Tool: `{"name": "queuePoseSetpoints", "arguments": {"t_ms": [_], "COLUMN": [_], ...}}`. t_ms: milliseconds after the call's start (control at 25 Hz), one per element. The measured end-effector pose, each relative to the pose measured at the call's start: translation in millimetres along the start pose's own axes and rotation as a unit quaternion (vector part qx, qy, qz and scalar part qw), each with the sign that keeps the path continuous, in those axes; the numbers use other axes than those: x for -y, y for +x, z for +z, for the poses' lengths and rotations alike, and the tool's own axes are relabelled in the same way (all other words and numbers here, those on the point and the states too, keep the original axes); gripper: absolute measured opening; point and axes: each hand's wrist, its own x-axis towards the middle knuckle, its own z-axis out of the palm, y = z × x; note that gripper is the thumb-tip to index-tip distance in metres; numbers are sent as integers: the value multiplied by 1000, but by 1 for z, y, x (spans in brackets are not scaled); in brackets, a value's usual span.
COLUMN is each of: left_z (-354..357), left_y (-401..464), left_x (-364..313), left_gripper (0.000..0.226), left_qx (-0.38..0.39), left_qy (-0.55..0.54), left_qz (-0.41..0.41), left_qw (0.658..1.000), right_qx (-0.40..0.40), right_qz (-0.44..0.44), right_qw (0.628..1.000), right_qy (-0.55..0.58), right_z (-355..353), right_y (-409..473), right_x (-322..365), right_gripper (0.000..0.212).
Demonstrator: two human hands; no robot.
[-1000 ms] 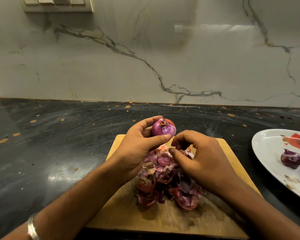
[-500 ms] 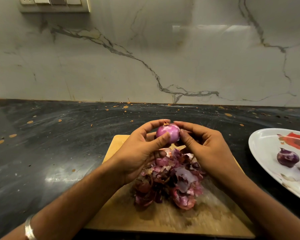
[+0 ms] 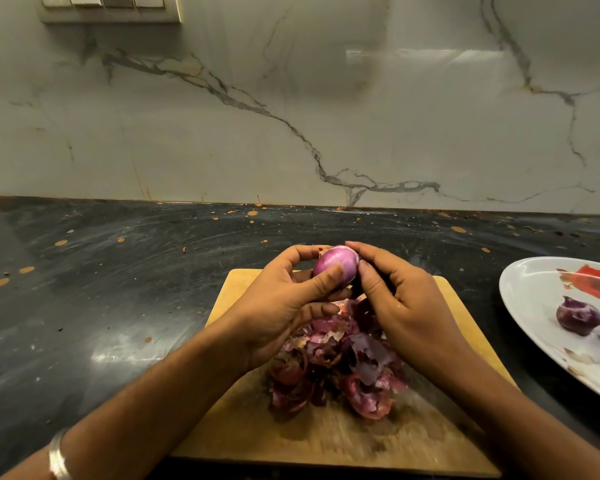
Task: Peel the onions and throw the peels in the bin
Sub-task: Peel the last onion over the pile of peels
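Right above the far end of the wooden cutting board (image 3: 243, 434), a small red onion (image 3: 336, 264) is held in the air between both hands. Its skin looks pale pink and glossy (mostly bare already), with a tuft of dry root showing at its upper left. The left hand (image 3: 284, 306) grips it from the left, thumb pressed across the near face and fingers curled round the far side. The right hand (image 3: 402, 299) closes on it from the right, thumb tip against the onion's side and forefinger arched over the top. Under the hands a heap of purple and pink peels (image 3: 340, 368) lies on the middle of the board, some pieces curled like cups. The board sits on a dark stone countertop (image 3: 101, 306) speckled with small orange-brown flecks. At the right edge a white plate (image 3: 527, 306) with a red printed pattern carries a peeled, darker purple onion (image 3: 578, 316), and a second, paler one is cut off by the frame. A silver bangle (image 3: 58, 459) circles the left wrist at the near left corner. Behind the counter rises a white marble backsplash (image 3: 291, 116) with grey veins, and a switch panel (image 3: 110, 8) is fixed at its upper left.
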Motion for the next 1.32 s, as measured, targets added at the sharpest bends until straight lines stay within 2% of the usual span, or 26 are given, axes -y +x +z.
{"name": "queuePoseSetpoints", "arguments": {"t_ms": [160, 360, 520, 680, 920, 1320], "left_z": [2, 1, 2, 4, 8, 4], "left_y": [0, 1, 0, 0, -3, 1], "left_x": [2, 4, 5, 6, 5, 0], "left_gripper": [60, 62, 62, 61, 62, 57], "left_qx": [-10, -19, -12, -20, -7, -15], "left_qy": [46, 45, 47, 67, 22, -61], "left_qz": [16, 13, 18, 23, 18, -23], "left_qw": [999, 999, 999, 997, 1000, 998], "right_qx": [-1, 9, -1, -15, -27, -20], "right_qz": [-24, 3, 1, -6, -32, -10], "right_qw": [999, 1000, 1000, 1000, 996, 1000], "right_qy": [-31, 14, 18, -16, -79, 18], "right_z": [0, 1, 0, 3, 2, 2], "right_y": [1, 1, 1, 2, 3, 1], "right_x": [-2, -2, 0, -1, 0, 4], "right_gripper": [30, 37, 25, 22, 28, 34]}}
